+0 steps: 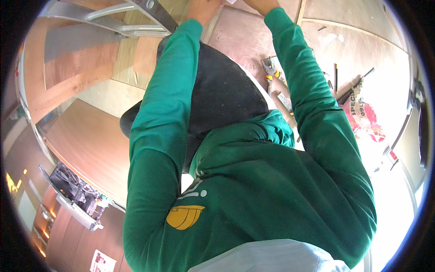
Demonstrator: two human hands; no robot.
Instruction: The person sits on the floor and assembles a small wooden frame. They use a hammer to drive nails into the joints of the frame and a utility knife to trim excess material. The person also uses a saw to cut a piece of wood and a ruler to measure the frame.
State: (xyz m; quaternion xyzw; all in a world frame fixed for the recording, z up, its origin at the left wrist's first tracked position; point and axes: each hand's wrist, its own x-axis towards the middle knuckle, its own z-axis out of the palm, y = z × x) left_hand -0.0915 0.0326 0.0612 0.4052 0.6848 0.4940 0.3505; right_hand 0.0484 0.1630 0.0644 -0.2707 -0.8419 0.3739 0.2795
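Both my arms, in green sleeves, stretch forward to the upper edge of the head view. My left hand (pixel 205 9) shows only its wrist and back; the fingers run out of the picture. My right hand (pixel 263 3) is cut off the same way. Between them, at the very edge, a sliver of a small pale and pink thing (pixel 231 1) shows; I cannot make out what it is or whether a hand touches it. Beside my right forearm, pliers (pixel 269 75) with yellow and black handles lie on the dusty wooden surface (pixel 240 34).
A metal ladder (pixel 147 16) stands at the upper left, near wooden panels (pixel 77 59). To the right lie a black strip (pixel 335 78) and a red and white bag (pixel 364 120). An open case (pixel 77 192) holding cables sits at the lower left.
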